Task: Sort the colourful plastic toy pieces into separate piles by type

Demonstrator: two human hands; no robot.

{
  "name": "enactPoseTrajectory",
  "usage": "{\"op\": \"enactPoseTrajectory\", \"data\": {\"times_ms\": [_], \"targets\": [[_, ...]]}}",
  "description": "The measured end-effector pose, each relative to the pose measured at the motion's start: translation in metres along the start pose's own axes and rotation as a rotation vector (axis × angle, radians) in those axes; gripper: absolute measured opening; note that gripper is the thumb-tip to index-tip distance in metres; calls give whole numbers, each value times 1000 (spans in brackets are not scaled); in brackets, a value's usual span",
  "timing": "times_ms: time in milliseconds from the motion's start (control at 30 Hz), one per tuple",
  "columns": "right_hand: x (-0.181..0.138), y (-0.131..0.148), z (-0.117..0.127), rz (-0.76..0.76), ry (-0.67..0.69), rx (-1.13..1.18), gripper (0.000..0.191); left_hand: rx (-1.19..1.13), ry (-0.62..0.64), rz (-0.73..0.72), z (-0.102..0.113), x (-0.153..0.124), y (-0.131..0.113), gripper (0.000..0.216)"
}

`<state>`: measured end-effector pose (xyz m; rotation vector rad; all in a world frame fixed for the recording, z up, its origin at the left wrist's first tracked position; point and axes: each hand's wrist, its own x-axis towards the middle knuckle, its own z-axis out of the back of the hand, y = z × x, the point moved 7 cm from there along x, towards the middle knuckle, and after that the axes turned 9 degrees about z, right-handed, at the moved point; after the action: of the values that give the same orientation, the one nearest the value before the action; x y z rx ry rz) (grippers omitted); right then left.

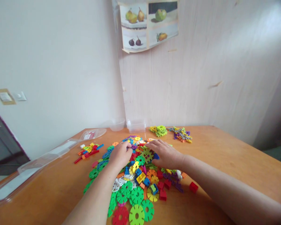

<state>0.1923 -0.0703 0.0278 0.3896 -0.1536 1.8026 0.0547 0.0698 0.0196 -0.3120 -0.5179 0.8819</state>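
Note:
A heap of colourful plastic building pieces (135, 181) lies on the wooden table (224, 162): gear-shaped discs in green, red and yellow, small bricks and grid squares. My left hand (120, 155) rests palm down on the heap's left side, its fingers curled into the pieces. My right hand (165, 153) lies on the heap's right side, fingers bent over the pieces near a green grid square (147, 154). What either hand holds is hidden under the fingers.
A small pile of red, yellow and blue bricks (87, 150) lies to the left. Yellow-green pieces (158, 130) and purple-grey pieces (181, 134) sit at the back. Clear plastic lids (37, 162) lie along the left edge; clear tubs (135, 125) stand by the wall. One red brick (193, 187) lies apart.

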Motion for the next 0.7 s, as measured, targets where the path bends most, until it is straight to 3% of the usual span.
{"op": "enactPoseTrajectory", "data": {"times_ms": [200,367,500,700], "targets": [[7,3,7,28,34,14,57,-4,40,14,-10,4,6,23],[4,-12,18,-39,-28,142,50,15,17,-13,-11,5,5,22],[4,-52,27,-207,-155,293,49,29,12,-14,-10,2,3,22],[-4,-149,40,-604,-441,409,60,69,14,-32,-9,-2,-3,20]]}}
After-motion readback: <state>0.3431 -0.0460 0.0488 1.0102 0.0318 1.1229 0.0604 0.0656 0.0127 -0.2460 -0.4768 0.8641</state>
